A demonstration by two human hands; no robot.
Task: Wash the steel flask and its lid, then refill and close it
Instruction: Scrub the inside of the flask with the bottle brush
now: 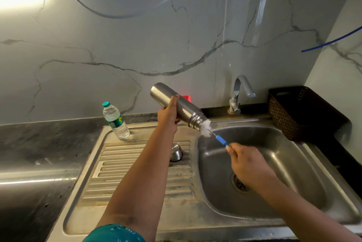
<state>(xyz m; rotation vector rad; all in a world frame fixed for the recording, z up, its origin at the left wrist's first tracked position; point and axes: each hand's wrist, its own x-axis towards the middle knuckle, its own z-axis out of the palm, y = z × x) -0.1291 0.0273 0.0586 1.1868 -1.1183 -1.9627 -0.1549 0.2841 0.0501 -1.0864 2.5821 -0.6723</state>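
Harsh light blooms at upper left, washing out the marble wall (117,46) there. Glare streaks the dark countertop (29,163) and steel sink (254,202). The right corner lies dim. Wide-angle bending curves the edges; detail is slightly soft.

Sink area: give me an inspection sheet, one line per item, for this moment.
Surface: steel sink with ribbed draining board, set in a dark counter; no water seen at the tap.
Job's things: flask tilted, mouth down over the basin; white bristles of a bottle brush at its mouth; lid on the draining board.
Clutter: plastic water bottle upright on the board's far corner; dark basket right of the sink.
Grippers: left hand grips the flask; right hand holds the brush's blue handle.
Cables: clear tube and blue tube against the wall.
Surroundings: marble-patterned wall.
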